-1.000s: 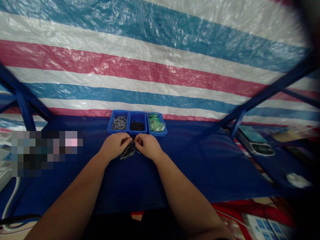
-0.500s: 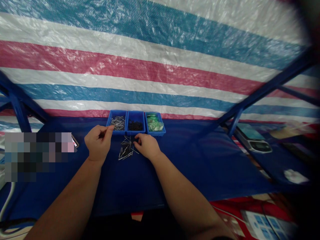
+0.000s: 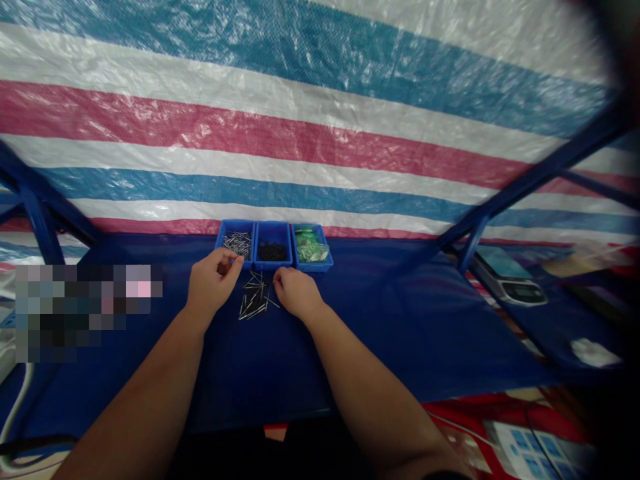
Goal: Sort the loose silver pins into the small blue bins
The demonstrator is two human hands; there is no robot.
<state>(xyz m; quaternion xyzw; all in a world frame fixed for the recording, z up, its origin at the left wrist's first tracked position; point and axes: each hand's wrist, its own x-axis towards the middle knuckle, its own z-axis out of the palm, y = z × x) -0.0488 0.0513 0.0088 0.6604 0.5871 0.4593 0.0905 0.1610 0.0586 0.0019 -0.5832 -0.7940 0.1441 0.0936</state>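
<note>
My left hand (image 3: 213,283) is pinched, thumb against fingertips, at the front edge of the left blue bin (image 3: 220,239), which holds small silver metal pins (image 3: 237,244). Whatever sits in that pinch is too small to make out. To the right, my right hand (image 3: 301,293) rests low over the table with its fingers curled together, and their tips are partly hidden. Between both hands lies a loose pile of thin silver and black pieces (image 3: 255,300). Small black parts (image 3: 271,251) fill the middle bin, and green-and-clear plastic packets (image 3: 311,245) fill the right one.
The three bins stand in a row at the back of the blue table (image 3: 400,320), before a striped plastic sheet (image 3: 300,140). Blue frame posts (image 3: 473,243) rise on either side. A digital scale (image 3: 520,291) sits at the right; a blurred-out patch covers the left.
My left hand has moved to the right, closer to the pile and in front of the left bin. My right hand has shifted slightly right, its fingers curled in more.
</note>
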